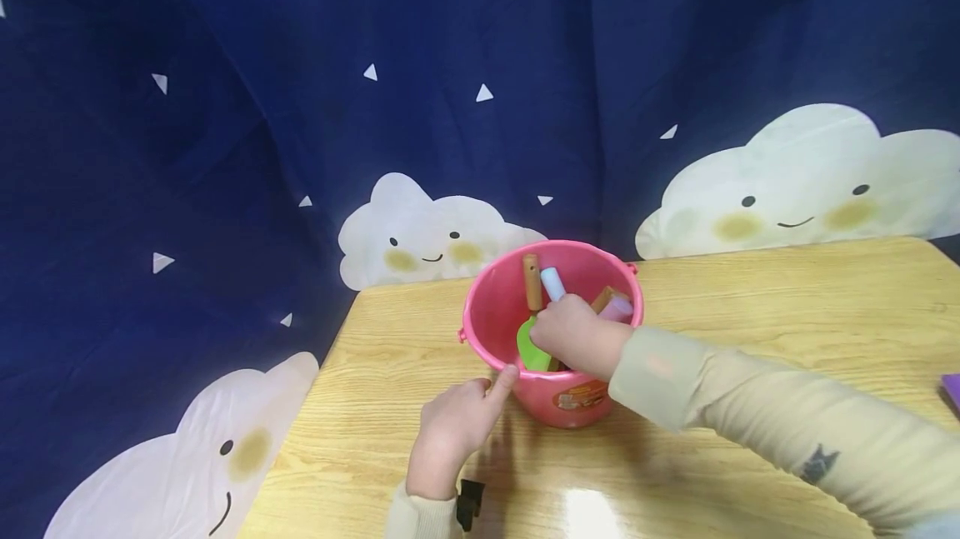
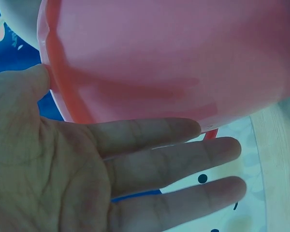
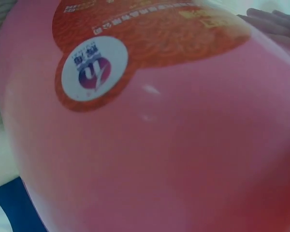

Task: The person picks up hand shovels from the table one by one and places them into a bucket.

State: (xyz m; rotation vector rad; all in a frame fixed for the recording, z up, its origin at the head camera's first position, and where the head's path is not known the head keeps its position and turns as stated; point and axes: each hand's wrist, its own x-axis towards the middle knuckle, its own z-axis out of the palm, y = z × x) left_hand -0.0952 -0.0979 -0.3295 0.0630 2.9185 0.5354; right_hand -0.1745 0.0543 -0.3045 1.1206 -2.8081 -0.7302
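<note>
A pink bucket [image 1: 555,397] stands on the wooden table. My right hand [image 1: 573,331] reaches down into it over the near right rim. The fingers are mostly hidden, so whether they grip something does not show. Close to that hand are a bright green rounded piece [image 1: 531,349], a light-blue handle [image 1: 553,283] and a brown handle [image 1: 532,282]. On its right lies a lilac piece [image 1: 617,309]. My left hand [image 1: 453,426] touches the near left rim with its thumb. In the left wrist view its other fingers [image 2: 154,137] are straight along the bucket's outside.
The wooden table [image 1: 810,314] reaches back to a dark blue curtain [image 1: 465,14] with white clouds. A purple object [image 1: 952,389] shows at the far right edge. An orange label [image 3: 150,38] is on the bucket's outer wall in the right wrist view.
</note>
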